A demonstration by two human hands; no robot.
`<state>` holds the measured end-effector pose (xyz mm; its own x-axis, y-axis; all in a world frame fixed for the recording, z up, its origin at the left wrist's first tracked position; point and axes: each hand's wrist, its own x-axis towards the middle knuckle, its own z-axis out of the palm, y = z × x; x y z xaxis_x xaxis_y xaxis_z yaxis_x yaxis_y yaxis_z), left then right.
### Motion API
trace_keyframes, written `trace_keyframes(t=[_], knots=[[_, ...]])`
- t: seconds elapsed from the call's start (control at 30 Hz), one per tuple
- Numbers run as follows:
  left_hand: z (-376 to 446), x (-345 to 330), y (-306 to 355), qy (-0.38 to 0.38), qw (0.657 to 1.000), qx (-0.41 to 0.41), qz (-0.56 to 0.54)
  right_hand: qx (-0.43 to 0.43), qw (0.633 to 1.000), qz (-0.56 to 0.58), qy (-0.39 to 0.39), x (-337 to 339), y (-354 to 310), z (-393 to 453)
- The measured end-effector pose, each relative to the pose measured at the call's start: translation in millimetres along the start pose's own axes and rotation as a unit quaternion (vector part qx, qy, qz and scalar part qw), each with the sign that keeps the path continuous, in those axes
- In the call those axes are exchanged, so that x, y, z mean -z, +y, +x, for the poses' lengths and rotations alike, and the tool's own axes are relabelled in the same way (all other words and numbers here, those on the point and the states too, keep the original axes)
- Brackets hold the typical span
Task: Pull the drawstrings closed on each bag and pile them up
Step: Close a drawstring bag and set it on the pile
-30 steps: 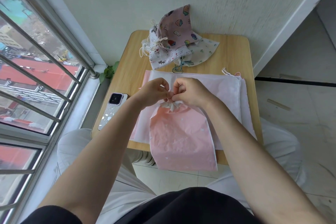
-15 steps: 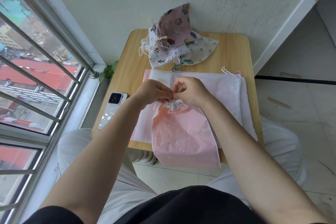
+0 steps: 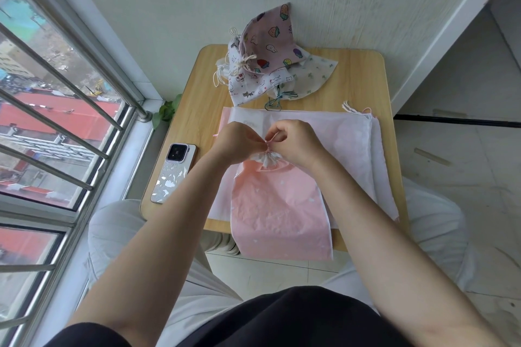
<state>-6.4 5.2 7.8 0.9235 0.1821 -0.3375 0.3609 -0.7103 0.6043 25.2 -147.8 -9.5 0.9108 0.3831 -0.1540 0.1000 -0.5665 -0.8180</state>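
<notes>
Pink bag is lying at centre frame, its long axis running from the cinched mouth down past the table edge. Left hand and right hand are meeting just above the mouth, both pinching the pink drawstring; the finished pile is waiting well apart, toward upper centre.

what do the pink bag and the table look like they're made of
Pink bag: looks like thin matte plastic or non-woven film, going by the fine crinkles and the gathered, translucent neck; fabric can't be ruled out. Table: wood or wood-look laminate, light grain lines, smooth satin surface, rounded corners.
</notes>
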Motion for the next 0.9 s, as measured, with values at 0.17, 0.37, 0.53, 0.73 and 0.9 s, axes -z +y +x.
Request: trace_keyframes(t=[0.17,0.37,0.53,0.73,0.9], knots=[[-1,-4,1,0.021,0.999,-0.025,0.006,0.013,0.996,-0.08,-0.02,1,-7,2],[-4,-5,1,0.023,0.999,-0.032,-0.008,-0.019,0.994,-0.085,-0.06,5,-10,6],[-3,-2,3,0.026,0.999,-0.029,-0.01,-0.071,0.991,0.07,-0.093,13,-8,7],[-3,1,1,0.005,0.999,-0.03,-0.022,-0.108,0.973,0.181,-0.094,14,1,4],[-2,-1,1,-0.03,0.998,-0.051,0.015,-0.118,0.984,0.113,-0.073,12,1,6]])
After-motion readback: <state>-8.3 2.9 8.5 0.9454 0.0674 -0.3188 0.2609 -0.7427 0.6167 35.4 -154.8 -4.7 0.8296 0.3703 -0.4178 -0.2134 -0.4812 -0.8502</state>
